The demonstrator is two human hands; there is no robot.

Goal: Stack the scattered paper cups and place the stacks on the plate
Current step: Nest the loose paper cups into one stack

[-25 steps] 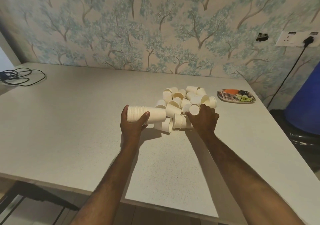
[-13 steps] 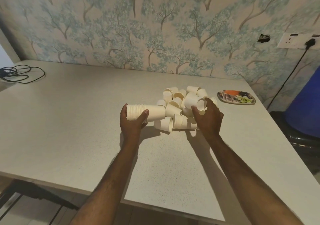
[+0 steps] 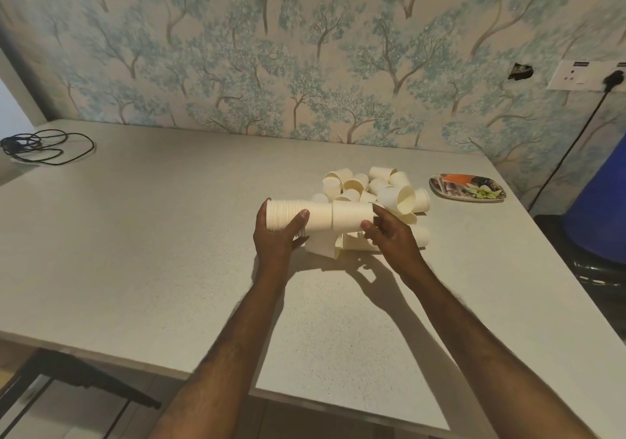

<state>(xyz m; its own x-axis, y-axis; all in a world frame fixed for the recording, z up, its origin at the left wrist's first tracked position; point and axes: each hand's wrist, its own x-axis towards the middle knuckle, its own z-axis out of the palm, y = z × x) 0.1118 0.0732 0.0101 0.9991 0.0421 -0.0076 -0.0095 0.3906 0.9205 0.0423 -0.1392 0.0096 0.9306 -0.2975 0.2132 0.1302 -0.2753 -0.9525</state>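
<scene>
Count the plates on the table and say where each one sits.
1. The plate lies flat near the table's far right corner, to the right of the pile of loose cups, with no cups on it. No other plate shows.

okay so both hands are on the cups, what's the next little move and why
Probably push the cup in the right hand fully onto the stack held sideways in the left hand: a seam shows it only partly seated, and the plate holds no cups.
</scene>
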